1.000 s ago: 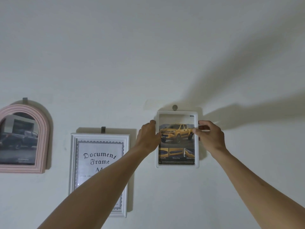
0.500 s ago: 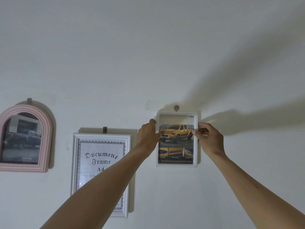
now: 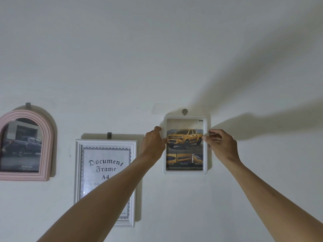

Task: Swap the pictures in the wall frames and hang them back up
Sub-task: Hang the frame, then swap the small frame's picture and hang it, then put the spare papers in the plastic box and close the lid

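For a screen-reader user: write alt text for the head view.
Both hands, left hand and right hand, grip the sides of a small white frame showing a yellow pickup, under a wall hook. A document frame and pink arched frame hang left.

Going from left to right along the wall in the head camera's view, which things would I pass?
Pink arched frame → white document frame → left hand → small white frame with the yellow pickup picture → right hand.
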